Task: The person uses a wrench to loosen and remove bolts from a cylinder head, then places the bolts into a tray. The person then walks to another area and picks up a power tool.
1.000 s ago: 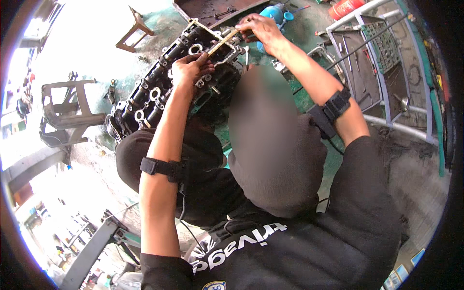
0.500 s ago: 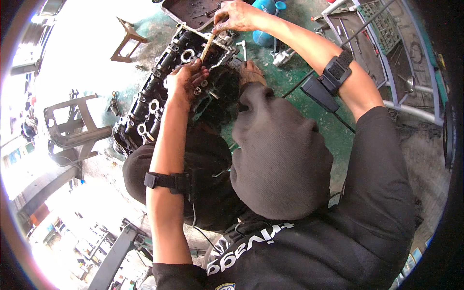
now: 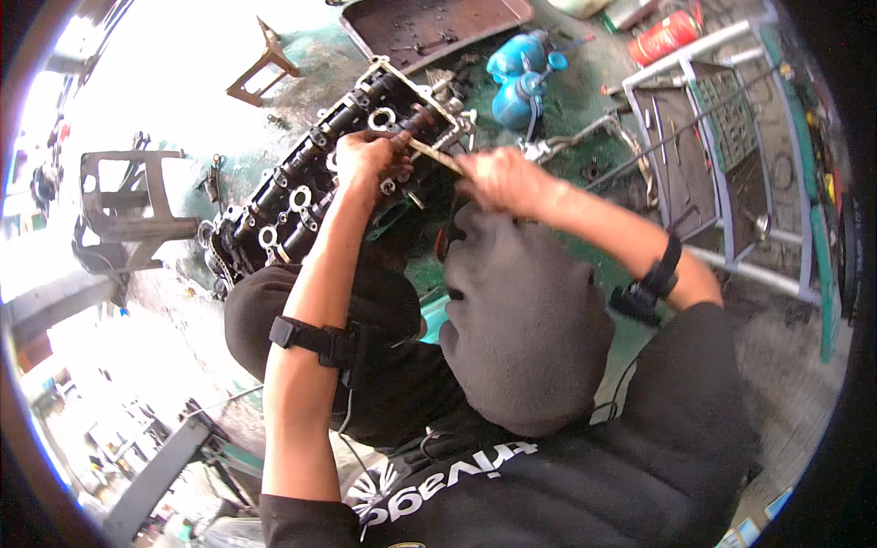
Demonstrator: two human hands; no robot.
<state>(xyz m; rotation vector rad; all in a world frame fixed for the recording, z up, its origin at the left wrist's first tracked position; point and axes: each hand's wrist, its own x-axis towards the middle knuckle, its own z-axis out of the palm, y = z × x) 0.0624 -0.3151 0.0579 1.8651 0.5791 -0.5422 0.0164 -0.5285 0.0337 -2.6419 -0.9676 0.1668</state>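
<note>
A long black engine cylinder head with shafts and pale rings lies on the floor beyond my knees. Over its far right part, my left hand is closed, thumb and fingers pinching near one end of a narrow tan strip. From there the strip slants taut to my right hand, whose fingers are closed around its other end. Motion blurs the right hand somewhat. A dark reddish round part sits just beyond my left fingertips. Whether the strip passes around a shaft is hidden.
A brown tray holding small parts lies beyond the engine. Blue bottles stand to its right, near a red cylinder. A grey metal rack with tools fills the right side. Stools stand at left.
My right hand has swung from beyond the engine's far end toward me and to the right. The strip has turned with it. My left hand stays over the engine, now more closed; the view has shifted.
</note>
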